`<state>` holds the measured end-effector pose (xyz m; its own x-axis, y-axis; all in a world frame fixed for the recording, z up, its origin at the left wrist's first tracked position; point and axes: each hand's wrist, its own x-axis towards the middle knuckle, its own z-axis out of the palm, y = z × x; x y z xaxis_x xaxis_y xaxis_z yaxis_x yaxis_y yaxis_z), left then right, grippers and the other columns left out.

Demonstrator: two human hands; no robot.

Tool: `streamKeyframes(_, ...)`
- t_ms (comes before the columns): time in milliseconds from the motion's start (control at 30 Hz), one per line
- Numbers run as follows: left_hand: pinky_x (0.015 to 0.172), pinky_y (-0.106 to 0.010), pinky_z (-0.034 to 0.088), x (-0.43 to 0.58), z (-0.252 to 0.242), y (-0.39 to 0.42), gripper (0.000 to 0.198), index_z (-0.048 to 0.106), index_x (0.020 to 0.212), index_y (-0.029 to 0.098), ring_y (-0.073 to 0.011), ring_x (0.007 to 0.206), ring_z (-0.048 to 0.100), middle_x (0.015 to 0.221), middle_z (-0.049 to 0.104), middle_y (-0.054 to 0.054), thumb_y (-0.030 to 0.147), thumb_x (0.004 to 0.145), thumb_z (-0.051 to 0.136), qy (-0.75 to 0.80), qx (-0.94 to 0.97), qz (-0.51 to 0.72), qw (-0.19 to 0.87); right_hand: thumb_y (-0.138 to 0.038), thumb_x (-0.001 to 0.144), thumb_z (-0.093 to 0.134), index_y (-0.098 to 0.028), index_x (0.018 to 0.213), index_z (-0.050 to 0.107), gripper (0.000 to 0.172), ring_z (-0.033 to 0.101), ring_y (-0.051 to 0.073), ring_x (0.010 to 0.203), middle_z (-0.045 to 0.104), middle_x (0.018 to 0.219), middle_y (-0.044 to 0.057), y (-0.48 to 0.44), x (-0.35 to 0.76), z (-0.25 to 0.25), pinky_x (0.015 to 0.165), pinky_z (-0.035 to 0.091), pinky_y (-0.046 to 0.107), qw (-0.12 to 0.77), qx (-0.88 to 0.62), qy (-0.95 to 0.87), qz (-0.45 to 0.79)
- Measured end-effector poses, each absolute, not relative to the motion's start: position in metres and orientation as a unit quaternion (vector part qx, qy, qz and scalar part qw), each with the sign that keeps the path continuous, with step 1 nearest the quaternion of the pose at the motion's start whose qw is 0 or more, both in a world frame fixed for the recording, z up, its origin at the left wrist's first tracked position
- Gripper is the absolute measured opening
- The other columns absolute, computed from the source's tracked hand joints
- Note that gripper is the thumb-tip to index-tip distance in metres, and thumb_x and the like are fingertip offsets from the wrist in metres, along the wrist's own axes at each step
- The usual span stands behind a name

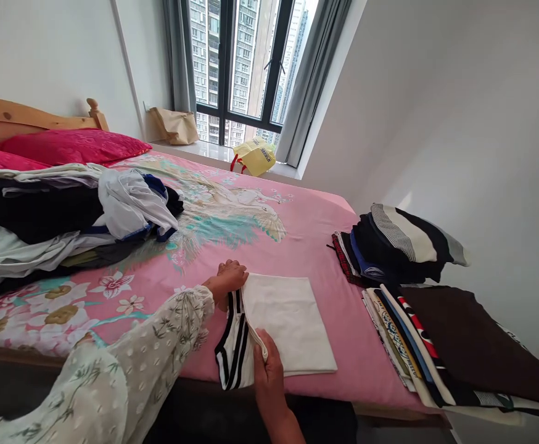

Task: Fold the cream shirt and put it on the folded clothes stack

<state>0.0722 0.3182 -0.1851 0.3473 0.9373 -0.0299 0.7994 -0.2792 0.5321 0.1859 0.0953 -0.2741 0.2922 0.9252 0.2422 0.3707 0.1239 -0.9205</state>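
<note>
A folded white shirt (pixel 290 317) with black-striped trim lies near the front edge of the bed. My left hand (pixel 230 279), coming out of a sheer patterned sleeve, is closed at the shirt's upper left corner, just above the striped part. Lower down, my right hand (pixel 268 367) grips the front left edge of the folded layer, thumb on top. The striped trim (pixel 233 345) sticks out to the left between the two hands. Fingers of my right hand are partly hidden under the cloth.
A heap of loose clothes (pixel 66 216) lies on the left of the pink bedsheet (pixel 316 216). On the right are a folded pile (pixel 399 240) and a stack topped by a dark brown garment (pixel 464 333). Paper bag (pixel 177 126) and yellow bag (pixel 256 157) stand by the window.
</note>
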Motion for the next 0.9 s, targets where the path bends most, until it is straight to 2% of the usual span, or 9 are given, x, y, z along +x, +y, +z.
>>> streamKeyframes(133, 0.098, -0.047, 0.025, 0.084, -0.183, 0.336, 0.015, 0.07, 0.079, 0.018, -0.0311, 0.112, 0.046, 0.103, 0.064, -0.014, 0.027, 0.07, 0.062, 0.538, 0.815, 0.07, 0.203, -0.036, 0.092, 0.043, -0.021, 0.123, 0.056, 0.037, 0.049, 0.024, 0.121, 0.056, 0.127, 0.009, 0.095, 0.186, -0.277, 0.103, 0.04, 0.044, 0.516, -0.61, -0.554, 0.235)
streamKeyframes(333, 0.096, -0.047, 0.035, 0.088, -0.18, 0.338, 0.029, 0.062, 0.098, 0.016, -0.0212, 0.099, 0.057, 0.099, 0.064, -0.006, 0.04, 0.084, 0.055, 0.522, 0.826, 0.016, 0.21, -0.031, 0.092, 0.043, -0.021, 0.123, 0.056, 0.035, 0.051, 0.023, 0.12, 0.057, 0.126, 0.01, 0.093, 0.186, -0.271, 0.101, 0.044, 0.044, 0.496, -0.609, -0.594, 0.173)
streamKeyframes(633, 0.096, -0.046, 0.038, 0.081, -0.173, 0.342, 0.032, 0.061, 0.104, 0.017, -0.0203, 0.1, 0.057, 0.105, 0.064, -0.006, 0.041, 0.085, 0.054, 0.53, 0.819, 0.034, 0.216, -0.025, 0.091, 0.044, -0.017, 0.136, 0.042, 0.045, 0.037, 0.025, 0.132, 0.048, 0.137, 0.011, 0.093, 0.179, -0.252, 0.104, 0.039, 0.051, 0.395, -0.594, -0.7, 0.036)
streamKeyframes(900, 0.093, -0.045, 0.039, 0.069, -0.187, 0.345, 0.029, 0.062, 0.101, 0.017, -0.0199, 0.097, 0.059, 0.102, 0.065, -0.005, 0.038, 0.083, 0.056, 0.535, 0.819, 0.045, 0.202, -0.017, 0.089, 0.042, -0.016, 0.135, 0.042, 0.046, 0.033, 0.025, 0.134, 0.044, 0.14, 0.011, 0.092, 0.167, -0.266, 0.106, 0.034, 0.052, 0.321, -0.603, -0.729, 0.032)
